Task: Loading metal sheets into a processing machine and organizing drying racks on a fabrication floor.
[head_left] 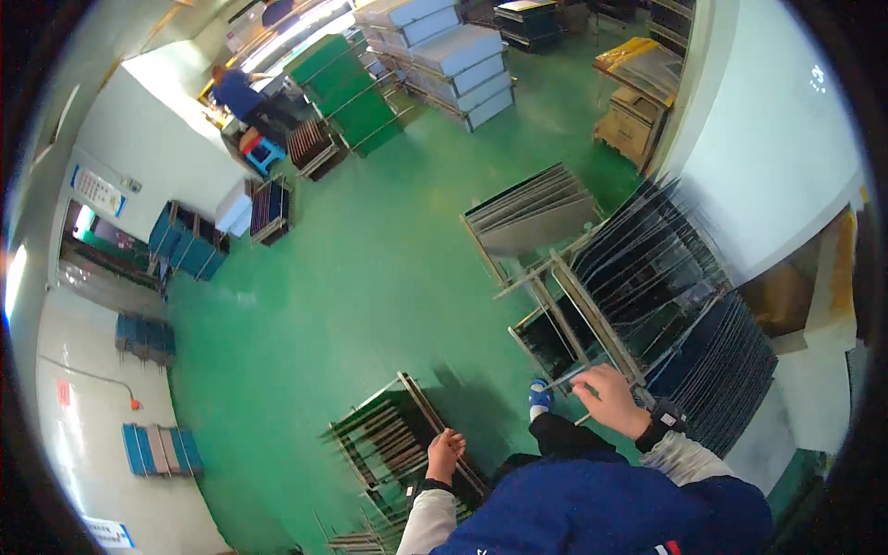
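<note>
1. The left hand [447, 453] is seen with fingers curled, over the near side of a low slatted rack [388, 427]; whether the rack's rail is gripped or only passed over cannot be told.
2. The right hand [612, 401] is held with fingers bent beside the lower end of a metal frame [598, 322]; contact with it cannot be confirmed.
3. Dark sheets [647, 264] are carried upright in that frame, and a dense dark stack [720, 379] is set just beyond the right wrist. Sheets could be bent or knocked loose if the frame were jolted or the sleeve caught on their edges.
4. A blue shoe [539, 396] is placed between rack and frame; a trip could be caused by the low rails projecting there.
5. To the right, room is limited by the white wall [786, 129]. More is offered ahead and to the left, where green floor [305, 305] is bounded by green crates [347, 92] and blue-sided racks [190, 242].
</note>
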The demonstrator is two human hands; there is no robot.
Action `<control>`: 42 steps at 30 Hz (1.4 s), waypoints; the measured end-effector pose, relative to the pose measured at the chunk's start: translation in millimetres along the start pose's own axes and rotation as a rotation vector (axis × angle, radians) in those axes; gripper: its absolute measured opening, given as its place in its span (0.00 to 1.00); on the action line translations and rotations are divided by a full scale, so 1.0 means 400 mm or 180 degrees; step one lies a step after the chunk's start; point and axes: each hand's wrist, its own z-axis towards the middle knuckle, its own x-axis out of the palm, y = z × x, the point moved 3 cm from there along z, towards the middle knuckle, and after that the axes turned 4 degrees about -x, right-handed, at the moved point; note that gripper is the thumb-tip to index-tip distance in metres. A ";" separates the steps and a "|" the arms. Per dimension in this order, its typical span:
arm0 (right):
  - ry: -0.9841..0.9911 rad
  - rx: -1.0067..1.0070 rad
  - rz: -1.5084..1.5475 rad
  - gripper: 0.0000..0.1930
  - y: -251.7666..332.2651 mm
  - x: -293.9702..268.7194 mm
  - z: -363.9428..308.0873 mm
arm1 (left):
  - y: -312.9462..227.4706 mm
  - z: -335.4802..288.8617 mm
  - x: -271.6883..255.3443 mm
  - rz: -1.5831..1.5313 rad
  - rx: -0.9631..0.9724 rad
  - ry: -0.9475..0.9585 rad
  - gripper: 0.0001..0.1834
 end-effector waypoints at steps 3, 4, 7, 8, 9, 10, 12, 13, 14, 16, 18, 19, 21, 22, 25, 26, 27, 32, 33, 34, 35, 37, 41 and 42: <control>0.0112 0.0171 0.0114 0.06 -0.001 0.018 0.052 | -0.122 0.034 0.049 0.0401 0.0051 -0.0266 0.12; 0.0068 0.0331 0.0176 0.06 -0.004 0.023 0.066 | -0.149 0.060 0.050 0.0417 0.0027 -0.0235 0.13; -0.0127 0.0525 0.0242 0.06 -0.026 0.048 0.093 | -0.227 0.141 0.062 0.0665 -0.0261 0.0025 0.13; -0.0240 0.0599 0.0172 0.06 -0.036 0.054 0.097 | -0.238 0.197 0.045 0.0823 -0.0446 0.0088 0.15; -0.0365 0.0690 0.0106 0.06 -0.051 0.061 0.107 | -0.261 0.236 0.055 0.0883 -0.0459 0.0113 0.15; -0.0331 0.0905 0.0104 0.06 -0.049 0.063 0.120 | -0.281 0.265 0.064 0.1049 -0.0535 0.0171 0.17; -0.0514 0.1095 -0.0007 0.06 -0.054 0.064 0.140 | -0.340 0.280 0.174 0.1648 -0.0569 0.0083 0.20; -0.0601 0.1160 -0.0060 0.06 -0.047 0.079 0.160 | -0.370 0.312 0.173 0.1717 -0.0561 0.0107 0.20; -0.0819 0.1289 -0.0113 0.06 -0.037 0.101 0.177 | -0.402 0.346 0.171 0.1710 -0.0706 0.0224 0.20; -0.0885 0.1318 -0.0172 0.06 -0.027 0.148 0.224 | -0.480 0.417 0.196 0.1694 -0.0817 0.0504 0.20; -0.0894 0.1457 -0.0267 0.08 0.007 0.199 0.296 | -0.572 0.478 0.218 0.1661 -0.0793 0.0718 0.19; -0.0967 0.1448 -0.0288 0.08 0.025 0.232 0.343 | -0.632 0.510 0.231 0.1579 -0.0796 0.0880 0.19; -0.0435 0.1561 -0.0216 0.10 0.065 0.306 0.422 | -0.758 0.559 0.224 0.1748 -0.0757 0.0745 0.21; -0.0261 0.1415 -0.0304 0.11 0.095 0.336 0.467 | -0.835 0.581 0.220 0.1806 -0.0602 0.0663 0.21; 0.0319 0.1229 -0.0010 0.11 0.123 0.489 0.581 | -1.041 0.644 0.207 0.2158 -0.0369 0.0590 0.25; 0.0297 0.1219 -0.0041 0.11 0.134 0.513 0.634 | -1.098 0.656 0.208 0.2161 -0.0307 0.0574 0.26; 0.0643 0.1338 0.0046 0.12 0.170 0.535 0.690 | -1.145 0.660 0.202 0.2146 -0.0252 0.0539 0.26; 0.0917 0.1195 0.0072 0.14 0.150 0.623 0.858 | -1.275 0.764 0.313 0.2023 -0.0279 0.0613 0.26; 0.0917 0.1174 0.0071 0.14 0.156 0.627 0.904 | -1.276 0.798 0.325 0.1958 -0.0340 0.0688 0.26; 0.0898 0.1182 0.0057 0.14 0.152 0.626 0.942 | -1.272 0.824 0.355 0.1909 -0.0423 0.0791 0.26; 0.0880 0.1171 0.0052 0.14 0.141 0.631 0.978 | -1.278 0.850 0.382 0.1916 -0.0405 0.0803 0.26; 0.0709 0.1016 0.0139 0.14 0.108 0.639 1.051 | -1.300 0.881 0.463 0.1965 -0.0535 0.1148 0.27; 0.0576 0.0947 0.0180 0.14 0.025 0.652 1.222 | -1.417 0.935 0.611 0.2145 -0.0422 0.1317 0.27; 0.0619 0.0954 0.0110 0.14 0.003 0.656 1.264 | -1.457 0.951 0.632 0.2127 -0.0401 0.1250 0.27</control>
